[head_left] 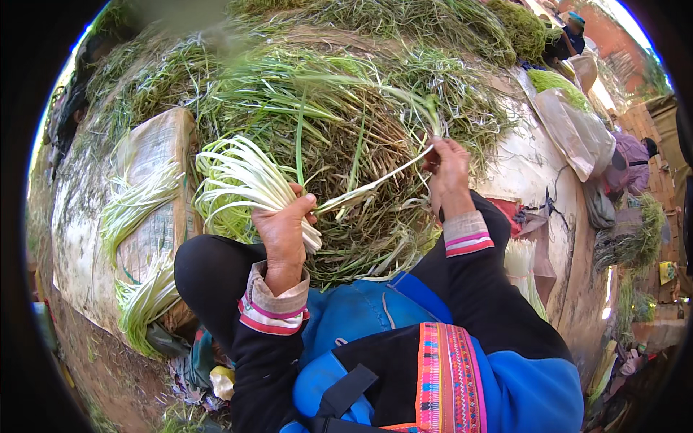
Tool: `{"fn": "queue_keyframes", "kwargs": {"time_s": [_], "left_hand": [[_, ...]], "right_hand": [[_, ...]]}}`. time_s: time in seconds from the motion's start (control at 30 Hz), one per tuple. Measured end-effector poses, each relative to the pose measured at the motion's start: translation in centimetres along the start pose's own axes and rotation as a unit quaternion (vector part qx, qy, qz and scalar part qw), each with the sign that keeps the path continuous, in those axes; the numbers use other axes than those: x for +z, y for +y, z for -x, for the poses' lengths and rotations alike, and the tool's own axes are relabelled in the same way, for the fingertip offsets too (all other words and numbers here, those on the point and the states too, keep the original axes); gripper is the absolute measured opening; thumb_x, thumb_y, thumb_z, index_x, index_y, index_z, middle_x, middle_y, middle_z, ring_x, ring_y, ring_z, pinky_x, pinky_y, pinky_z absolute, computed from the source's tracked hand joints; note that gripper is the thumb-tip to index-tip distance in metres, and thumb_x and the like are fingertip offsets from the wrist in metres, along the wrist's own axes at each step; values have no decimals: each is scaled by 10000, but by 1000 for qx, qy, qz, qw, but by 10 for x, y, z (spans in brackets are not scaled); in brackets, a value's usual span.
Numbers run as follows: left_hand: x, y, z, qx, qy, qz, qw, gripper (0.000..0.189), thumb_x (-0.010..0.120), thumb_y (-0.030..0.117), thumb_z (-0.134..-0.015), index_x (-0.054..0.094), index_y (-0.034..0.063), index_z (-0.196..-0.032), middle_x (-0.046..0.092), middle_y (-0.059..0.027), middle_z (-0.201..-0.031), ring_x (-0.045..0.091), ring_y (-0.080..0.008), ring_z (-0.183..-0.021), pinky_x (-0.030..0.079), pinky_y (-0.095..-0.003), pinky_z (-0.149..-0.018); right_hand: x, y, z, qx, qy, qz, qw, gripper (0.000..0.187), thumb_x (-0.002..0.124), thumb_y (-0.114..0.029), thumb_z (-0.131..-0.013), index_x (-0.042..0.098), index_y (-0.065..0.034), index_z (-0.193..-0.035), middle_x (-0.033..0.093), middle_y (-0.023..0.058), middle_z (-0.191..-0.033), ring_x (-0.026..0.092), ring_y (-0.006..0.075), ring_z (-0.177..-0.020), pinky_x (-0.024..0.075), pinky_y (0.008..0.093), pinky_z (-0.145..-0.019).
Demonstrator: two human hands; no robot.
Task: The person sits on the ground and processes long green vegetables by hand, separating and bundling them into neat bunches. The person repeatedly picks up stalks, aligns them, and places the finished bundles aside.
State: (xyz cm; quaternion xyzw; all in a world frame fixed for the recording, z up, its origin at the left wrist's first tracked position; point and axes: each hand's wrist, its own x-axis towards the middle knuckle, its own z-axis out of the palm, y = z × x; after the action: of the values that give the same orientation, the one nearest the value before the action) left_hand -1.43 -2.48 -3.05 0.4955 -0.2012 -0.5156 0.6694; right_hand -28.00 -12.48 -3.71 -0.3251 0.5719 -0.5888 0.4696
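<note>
My left hand (284, 224) is closed around a bundle of pale white-green stalks (246, 178), whose ends fan out to the upper left. My right hand (449, 162) pinches a long green-and-white plant (417, 103) by its lower part. A pale strip (373, 187) runs between my right fingers and my left thumb. In front of my lap lies a heap of green leaves and brown, dry stalks (352, 140). To the left, two bunches of pale stalks (138, 197) rest on a woven plastic sack (157, 222).
A tied bunch of white stalks (521, 262) stands by my right knee. At the right, a clear plastic bag (576, 130) lies near a person in purple (633, 162). Another person (566, 43) is at the top right. A yellowish lump (222, 381) lies at the lower left.
</note>
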Motion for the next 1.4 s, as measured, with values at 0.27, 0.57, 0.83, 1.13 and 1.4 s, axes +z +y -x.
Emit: {"fn": "queue_keyframes", "kwargs": {"time_s": [0.27,0.57,0.83,1.13,1.4], "left_hand": [[6,0,6,-10,-66,-82,994,288,648,-92,-745,603,-5,-1016,648,-77,-895,634,-140,-748,526,-229,-500],[18,7,18,-36,-174,15,984,236,637,-49,-788,589,-29,-1019,653,-113,-864,660,-193,-726,537,-265,-521],[-8,47,2,11,14,119,993,243,600,-15,-840,504,-1,-1063,644,-151,-872,652,-240,-735,528,-302,-585],[-26,68,-6,98,83,159,979,253,593,-36,-842,488,-12,-1070,624,-163,-873,639,-273,-776,531,-339,-616],[-20,52,-6,34,48,165,985,246,596,-20,-852,496,-11,-1076,628,-149,-874,640,-266,-794,524,-346,-629]], "right_hand": [[34,-44,20,-86,-147,182,968,132,631,-135,-859,632,-7,-830,612,36,-643,570,81,-503,460,201,-424],[111,-38,69,-230,-393,195,869,261,623,-243,-875,631,10,-937,610,27,-732,551,82,-687,444,243,-593],[70,-11,100,131,-546,117,819,425,450,-374,-940,600,-33,-1143,602,36,-694,525,79,-504,418,211,-461],[-26,30,44,-100,-408,578,700,211,577,-233,-868,675,-47,-866,608,57,-631,560,181,-523,435,305,-496],[10,17,70,-354,-350,515,698,329,591,-327,-867,639,-66,-1061,611,125,-946,604,289,-856,468,380,-740]]}}
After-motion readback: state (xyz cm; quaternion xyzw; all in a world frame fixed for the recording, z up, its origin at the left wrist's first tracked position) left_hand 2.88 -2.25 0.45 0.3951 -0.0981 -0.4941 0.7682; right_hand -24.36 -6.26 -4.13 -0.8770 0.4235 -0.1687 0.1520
